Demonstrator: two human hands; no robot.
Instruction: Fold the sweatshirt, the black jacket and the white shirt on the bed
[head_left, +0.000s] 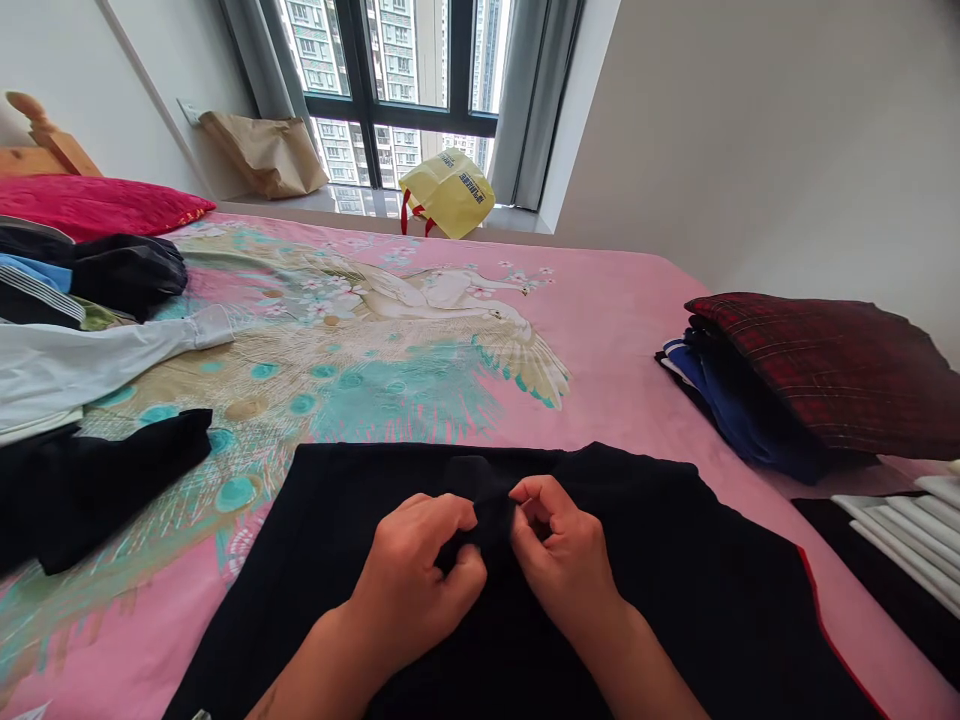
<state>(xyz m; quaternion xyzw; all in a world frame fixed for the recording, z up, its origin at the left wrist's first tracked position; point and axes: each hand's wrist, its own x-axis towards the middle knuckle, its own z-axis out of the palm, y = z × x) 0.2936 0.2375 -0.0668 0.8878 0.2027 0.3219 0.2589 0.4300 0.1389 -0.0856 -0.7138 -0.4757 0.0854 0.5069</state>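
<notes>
A black garment (660, 580) with red trim along its right edge lies spread out in front of me on the pink bedspread. Whether it is a jacket or another kind of top I cannot tell. Near its far edge, my left hand (420, 560) has finger and thumb curled around a raised bit of the cloth. Just to the right, my right hand (562, 555) pinches the same raised fold. The fingers partly hide the cloth between them. A small light metallic piece shows at the garment's lower left corner.
On the left lie heaped clothes, including a white shirt (112, 360) and a black garment (112, 480). At right, a dark red plaid folded item (832, 370) tops blue clothes, beside folded white clothes (907, 540). A yellow bag (450, 190) and a brown paper bag (266, 155) stand by the window.
</notes>
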